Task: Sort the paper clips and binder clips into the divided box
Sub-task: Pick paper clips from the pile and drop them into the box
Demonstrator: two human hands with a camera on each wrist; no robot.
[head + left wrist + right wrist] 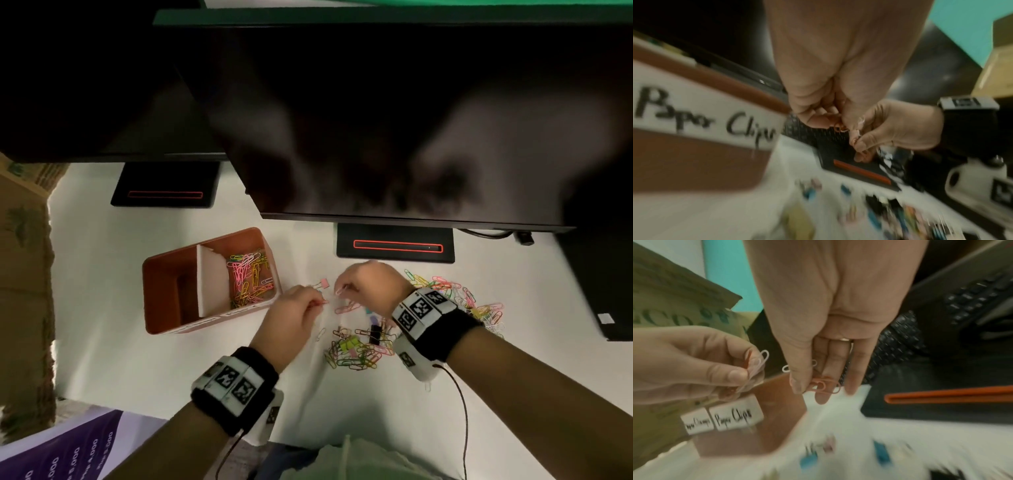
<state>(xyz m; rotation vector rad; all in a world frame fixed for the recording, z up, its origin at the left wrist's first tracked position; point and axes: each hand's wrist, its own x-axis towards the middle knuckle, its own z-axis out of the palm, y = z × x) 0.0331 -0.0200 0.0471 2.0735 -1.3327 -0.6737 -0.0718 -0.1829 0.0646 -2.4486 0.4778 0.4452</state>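
A few pink paper clips [824,387] are being pinched between thumb and fingers of the right hand [368,286], while a second small bunch of pale clips [756,368] is being held tight between thumb and forefinger of the left hand [291,317]. Both hands are being kept close together above the white desk [137,377], just right of the divided box [161,274].

Sorting is being judged as partly done. The box's right compartment, labelled "Paper Clips" [735,417], is being filled with a tangle of coloured paper clips [248,279], too many and too interlaced to be counted. The left compartment [171,291] is being left in shadow, and no binder clips can be made out inside it.

Much is remaining outside the box. Two loose heaps are lying on the desk: one [459,298] beyond the right wrist, another [356,349] between the forearms. At least four binder clips are being counted among them: a pink one [323,283] near the fingertips, a black one [375,334], a yellow-green one [349,343] and a lilac one [374,321]. More may be hidden.
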